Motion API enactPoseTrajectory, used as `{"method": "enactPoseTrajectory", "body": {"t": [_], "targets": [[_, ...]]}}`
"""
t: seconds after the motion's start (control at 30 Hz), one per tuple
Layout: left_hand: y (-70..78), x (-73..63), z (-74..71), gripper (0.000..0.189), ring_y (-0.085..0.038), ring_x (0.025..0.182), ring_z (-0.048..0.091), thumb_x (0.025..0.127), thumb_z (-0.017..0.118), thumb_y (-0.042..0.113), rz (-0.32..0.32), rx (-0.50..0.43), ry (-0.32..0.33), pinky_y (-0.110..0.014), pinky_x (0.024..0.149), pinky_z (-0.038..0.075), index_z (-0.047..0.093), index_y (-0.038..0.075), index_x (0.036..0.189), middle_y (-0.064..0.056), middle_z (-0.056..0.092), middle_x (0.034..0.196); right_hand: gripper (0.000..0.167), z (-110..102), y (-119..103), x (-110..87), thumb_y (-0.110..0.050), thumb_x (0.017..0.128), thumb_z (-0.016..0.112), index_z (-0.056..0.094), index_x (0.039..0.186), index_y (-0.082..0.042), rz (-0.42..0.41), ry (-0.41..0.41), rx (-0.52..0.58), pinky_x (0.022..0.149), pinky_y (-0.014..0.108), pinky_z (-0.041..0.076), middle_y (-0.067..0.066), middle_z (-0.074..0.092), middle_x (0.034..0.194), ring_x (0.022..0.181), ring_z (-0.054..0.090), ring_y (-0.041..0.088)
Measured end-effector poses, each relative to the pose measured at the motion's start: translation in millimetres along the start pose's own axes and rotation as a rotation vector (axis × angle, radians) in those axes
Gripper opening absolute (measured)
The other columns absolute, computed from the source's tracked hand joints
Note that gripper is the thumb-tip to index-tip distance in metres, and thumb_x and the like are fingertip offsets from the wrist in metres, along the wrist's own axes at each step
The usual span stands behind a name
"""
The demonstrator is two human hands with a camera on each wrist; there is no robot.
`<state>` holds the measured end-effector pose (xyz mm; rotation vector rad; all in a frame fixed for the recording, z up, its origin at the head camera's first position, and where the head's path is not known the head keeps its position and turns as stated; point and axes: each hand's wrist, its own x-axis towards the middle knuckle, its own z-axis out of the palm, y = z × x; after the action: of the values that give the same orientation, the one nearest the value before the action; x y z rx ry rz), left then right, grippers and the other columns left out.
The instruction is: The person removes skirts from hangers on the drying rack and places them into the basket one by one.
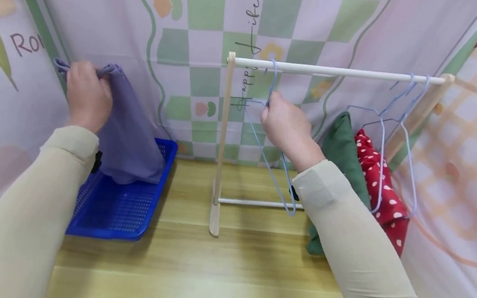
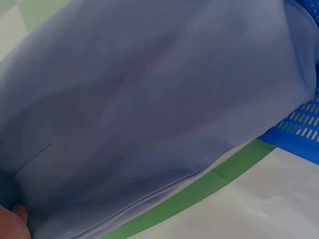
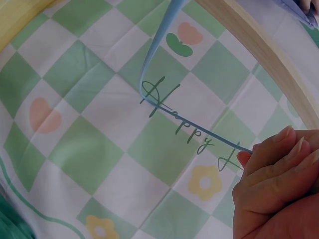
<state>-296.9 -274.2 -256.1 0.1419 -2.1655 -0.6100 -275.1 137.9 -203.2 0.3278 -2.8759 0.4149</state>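
Note:
My left hand (image 1: pixel 87 93) grips the top edge of a lavender cloth garment (image 1: pixel 126 134), which hangs down with its lower end in a blue plastic basket (image 1: pixel 122 210). In the left wrist view the garment (image 2: pixel 164 99) fills most of the picture, and only a fingertip shows at the lower left. My right hand (image 1: pixel 289 125) pinches a light blue hanger (image 1: pixel 263 153) just below its hook. That hook lies over the white rail of a small clothes rack (image 1: pixel 322 70), near its left post. Curled fingers of the right hand (image 3: pixel 279 184) show around the hanger's neck in the right wrist view.
Two more blue hangers (image 1: pixel 381 157) hang at the rail's right end. Beside them are a green cloth (image 1: pixel 342 148) and a red polka-dot cloth (image 1: pixel 394 214). The rack stands on a wooden table (image 1: pixel 211 269), with a patterned curtain (image 1: pixel 203 61) close behind.

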Motion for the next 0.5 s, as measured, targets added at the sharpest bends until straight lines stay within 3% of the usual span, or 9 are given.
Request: {"method": "enactPoseTrajectory", "body": {"t": [0.2,0.33,0.5], "targets": [[-2.0,-14.5,-13.4,0.029,-0.052,0.114,0.048,0.106,0.044,0.012,0.017,0.007,-0.013,-0.061,0.106,0.035,0.057,-0.012,0.113,-0.033,0.055,0.114,0.026,0,-1,-0.9,-0.022,0.108,0.033,0.051,0.117,-0.005,-0.009,-0.005,0.01,0.07,0.048,0.05,0.015,0.062,0.096,0.082,0.058,0.033],[-1.6,-24.6,-29.4,0.032,-0.051,0.113,0.05,0.105,0.042,0.012,0.013,0.03,-0.02,-0.062,0.106,0.036,0.06,-0.012,0.115,-0.033,0.058,0.114,0.026,-1,-1,-1.7,-0.022,0.108,0.032,0.051,0.117,-0.006,-0.007,-0.022,0.023,0.068,0.045,0.048,0.014,0.061,0.095,0.08,0.057,0.032],[-1.1,-40.7,-51.1,0.033,-0.053,0.109,0.051,0.105,0.045,0.013,0.062,0.037,-0.017,-0.061,0.107,0.035,0.062,-0.013,0.114,-0.034,0.06,0.109,0.029,-3,-1,-1.8,-0.022,0.109,0.031,0.051,0.121,-0.004,-0.005,-0.036,0.026,0.067,0.043,0.047,0.015,0.061,0.096,0.079,0.057,0.032]]}}
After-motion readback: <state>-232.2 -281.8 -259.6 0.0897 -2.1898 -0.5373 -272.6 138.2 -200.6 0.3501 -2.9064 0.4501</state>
